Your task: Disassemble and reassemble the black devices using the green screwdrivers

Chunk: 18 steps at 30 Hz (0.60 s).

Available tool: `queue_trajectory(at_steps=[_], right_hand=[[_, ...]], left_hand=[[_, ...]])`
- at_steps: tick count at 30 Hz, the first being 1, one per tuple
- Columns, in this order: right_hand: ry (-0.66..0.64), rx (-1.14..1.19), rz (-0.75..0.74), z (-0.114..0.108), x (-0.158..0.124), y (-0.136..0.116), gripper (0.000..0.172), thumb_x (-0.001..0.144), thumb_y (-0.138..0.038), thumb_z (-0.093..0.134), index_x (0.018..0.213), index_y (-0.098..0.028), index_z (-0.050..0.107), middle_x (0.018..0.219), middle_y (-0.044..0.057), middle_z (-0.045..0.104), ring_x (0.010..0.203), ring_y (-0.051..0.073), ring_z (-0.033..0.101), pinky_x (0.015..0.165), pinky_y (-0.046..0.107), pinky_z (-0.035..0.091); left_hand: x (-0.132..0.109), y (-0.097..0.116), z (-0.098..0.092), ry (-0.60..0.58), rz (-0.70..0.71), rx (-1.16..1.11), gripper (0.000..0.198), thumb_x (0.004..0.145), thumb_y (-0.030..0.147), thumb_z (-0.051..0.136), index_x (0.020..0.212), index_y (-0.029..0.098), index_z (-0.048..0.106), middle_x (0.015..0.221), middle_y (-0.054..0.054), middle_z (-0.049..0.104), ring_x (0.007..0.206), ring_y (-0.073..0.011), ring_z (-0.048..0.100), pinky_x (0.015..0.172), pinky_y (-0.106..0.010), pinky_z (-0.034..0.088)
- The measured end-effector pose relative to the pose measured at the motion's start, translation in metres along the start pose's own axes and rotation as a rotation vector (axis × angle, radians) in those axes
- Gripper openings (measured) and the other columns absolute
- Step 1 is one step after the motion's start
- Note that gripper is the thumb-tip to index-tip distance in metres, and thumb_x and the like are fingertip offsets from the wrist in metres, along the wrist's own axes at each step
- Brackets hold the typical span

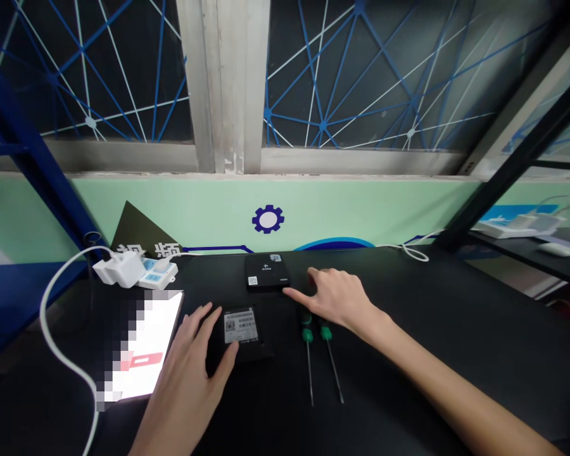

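Note:
A black drive (pixel 241 326) with a white printed label lies flat on the black table, a dark piece beneath it or at its lower edge. My left hand (pixel 197 354) rests at the drive's left side, fingers spread, index fingertip and thumb at its edges. Behind it lies a flat black box (pixel 266 272) with white print. My right hand (pixel 339 294) is beside the box, thumb stretched toward its near right corner, other fingers bent. Two green-and-black screwdrivers, one on the left (pixel 308 345) and one on the right (pixel 327 342), point toward me; my right hand partly covers their handles.
A lit tablet-like screen (pixel 145 354), partly pixelated, lies left of my left hand. Behind it are a white power strip (pixel 156 273) and plugged-in adapters (pixel 118 269), with a white cable (pixel 52 335) curving down. Another white cable (pixel 413 253) loops at the back right.

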State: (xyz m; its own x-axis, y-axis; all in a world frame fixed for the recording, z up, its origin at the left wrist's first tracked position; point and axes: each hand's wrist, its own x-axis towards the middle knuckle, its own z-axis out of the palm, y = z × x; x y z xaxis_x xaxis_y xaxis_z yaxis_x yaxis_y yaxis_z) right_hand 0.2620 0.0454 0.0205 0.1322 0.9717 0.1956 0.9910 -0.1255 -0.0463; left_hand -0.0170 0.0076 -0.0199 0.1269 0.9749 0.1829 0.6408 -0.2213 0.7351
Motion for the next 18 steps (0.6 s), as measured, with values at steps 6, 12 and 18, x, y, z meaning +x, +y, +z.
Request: queue_trajectory(at_steps=[6, 12, 18], right_hand=[[-0.152, 0.062, 0.002, 0.008, -0.006, -0.004, 0.051, 0.08, -0.066, 0.064, 0.089, -0.016, 0.066, 0.078, 0.016, 0.07, 0.075, 0.036, 0.071, 0.057, 0.036, 0.044], [-0.175, 0.188, -0.027, 0.009, -0.003, -0.009, 0.023, 0.082, -0.037, 0.064, 0.068, -0.021, 0.057, 0.067, 0.006, 0.065, 0.067, 0.025, 0.066, 0.052, 0.028, 0.033], [-0.031, 0.319, -0.082, 0.02, 0.006, -0.009, 0.029, 0.086, -0.04, 0.06, 0.066, -0.022, 0.049, 0.065, 0.002, 0.062, 0.063, 0.02, 0.06, 0.055, 0.028, 0.034]], left_hand=[[0.003, -0.004, 0.002, -0.042, 0.043, 0.096, 0.052, 0.095, 0.056, 0.048, 0.139, 0.029, 0.054, 0.151, -0.008, 0.048, 0.143, -0.0348, 0.039, 0.113, -0.056, 0.037], [0.002, -0.004, 0.004, -0.052, 0.025, 0.053, 0.051, 0.094, 0.055, 0.051, 0.138, 0.03, 0.056, 0.15, -0.007, 0.049, 0.142, -0.0357, 0.041, 0.112, -0.054, 0.039], [-0.001, -0.001, 0.006, -0.048, 0.003, 0.003, 0.053, 0.091, 0.052, 0.055, 0.139, 0.028, 0.055, 0.15, -0.008, 0.051, 0.138, -0.037, 0.047, 0.108, -0.053, 0.044]])
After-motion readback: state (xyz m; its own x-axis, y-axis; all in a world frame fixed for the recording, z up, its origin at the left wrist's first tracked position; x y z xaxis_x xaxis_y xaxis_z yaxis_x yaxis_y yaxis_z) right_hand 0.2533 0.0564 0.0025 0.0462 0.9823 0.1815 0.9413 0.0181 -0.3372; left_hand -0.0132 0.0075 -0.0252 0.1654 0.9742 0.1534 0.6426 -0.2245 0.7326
